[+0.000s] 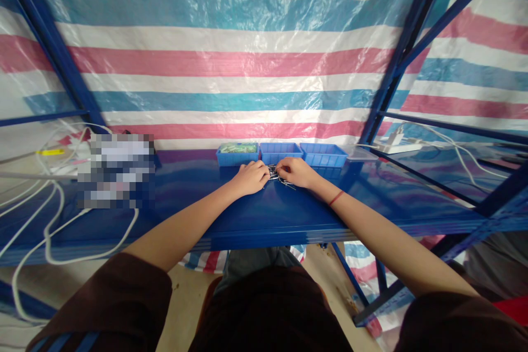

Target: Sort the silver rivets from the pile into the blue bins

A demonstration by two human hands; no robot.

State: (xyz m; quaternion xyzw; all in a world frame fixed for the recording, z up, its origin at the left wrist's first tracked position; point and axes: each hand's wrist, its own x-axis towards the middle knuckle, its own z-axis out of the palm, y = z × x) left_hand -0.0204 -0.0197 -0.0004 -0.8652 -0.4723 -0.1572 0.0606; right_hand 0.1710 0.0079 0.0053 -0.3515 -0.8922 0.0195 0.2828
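My left hand [254,177] and right hand [297,172], fingers curled, hold unclear, flank metal pins [273,172] at 12 o'clock; hasty raking could scatter them.

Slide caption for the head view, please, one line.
Head view: left hand and right hand at a pile of thin metallic pieces, before three blue plastic bins.
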